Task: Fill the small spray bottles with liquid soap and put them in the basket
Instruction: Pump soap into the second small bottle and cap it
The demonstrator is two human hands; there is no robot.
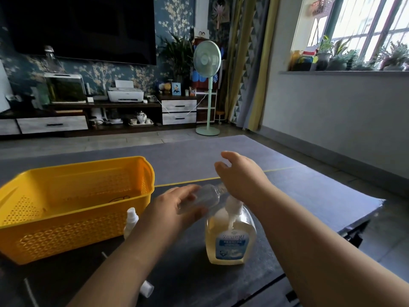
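Left grip (177,207), centre-low in frame, wrapped round small clear plastic spray bottle (207,196). Bottle lies near-horizontal, long axis lower left to upper right, neck end just above white pump head (232,204) of large clear amber liquid-soap bottle (230,238) standing on dark tabletop (309,196). Right grip (241,176) nearer the pump, over it, fingers loose, holding nothing. Neck-to-spout line-up probably decides the fill. Yellow perforated plastic basket (66,218) at left.

Bright light comes in the window (363,29), the room stays dim, and the edges look bent.
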